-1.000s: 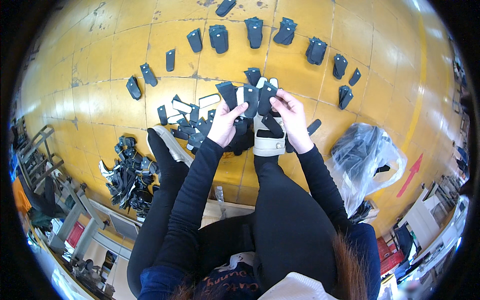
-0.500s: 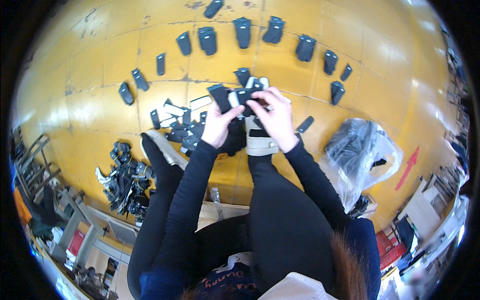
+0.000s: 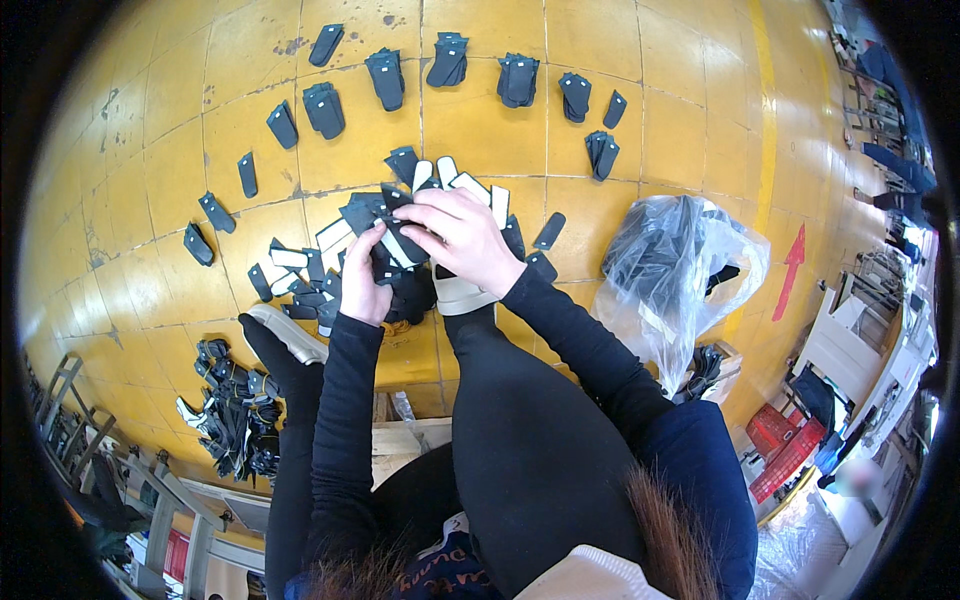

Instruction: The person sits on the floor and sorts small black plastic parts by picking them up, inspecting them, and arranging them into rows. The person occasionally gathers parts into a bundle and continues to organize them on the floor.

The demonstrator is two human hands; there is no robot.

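Note:
Both hands are in front of me, close together over a heap of flat dark pieces on the yellow floor. My left hand (image 3: 366,284) is closed on a bunch of dark fabric pieces (image 3: 366,212), its thumb pointing up along their edge. My right hand (image 3: 462,238) reaches across from the right, fingers bent and pinching a black piece (image 3: 396,196) at the bunch. A strip with a white side shows beneath the right fingers. White-faced pieces (image 3: 478,186) lie just beyond the right hand. Loose dark pieces (image 3: 318,290) are scattered left of the left hand.
Small stacks of dark pieces (image 3: 386,78) form an arc on the floor ahead. To the right sits a clear plastic bag (image 3: 660,262) with dark contents. A pile of black items (image 3: 236,410) lies left of my shoe (image 3: 288,334). A red crate (image 3: 785,445) stands at lower right.
The view has swung, so the floor things appear farther left. My right hand has moved over the bunch, closer to the left hand, with its back now facing up.

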